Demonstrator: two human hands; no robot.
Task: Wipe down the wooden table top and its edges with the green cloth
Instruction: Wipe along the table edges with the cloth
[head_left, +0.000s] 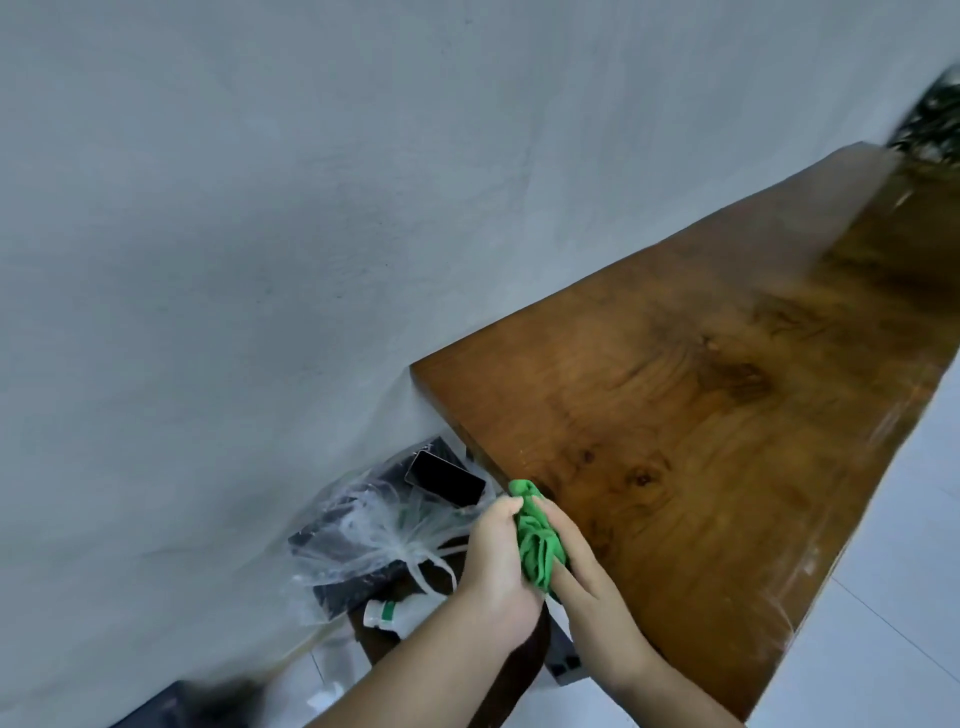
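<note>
The green cloth (537, 540) is bunched up between both my hands at the near left edge of the wooden table top (701, 395). My left hand (496, 566) grips the cloth from the left, just off the table's edge. On the right side, my right hand (582, 566) holds it with the fingers along the cloth, over the wood. The brown table top runs away to the upper right along the wall.
A grey wall (260, 234) borders the table's far side. Left of the table, lower down, lie a clear plastic bag (374, 535), a dark phone (445, 478) and a white tube (397, 616). Dark foliage (932, 119) shows at the table's far end. White floor (893, 597) lies to the right.
</note>
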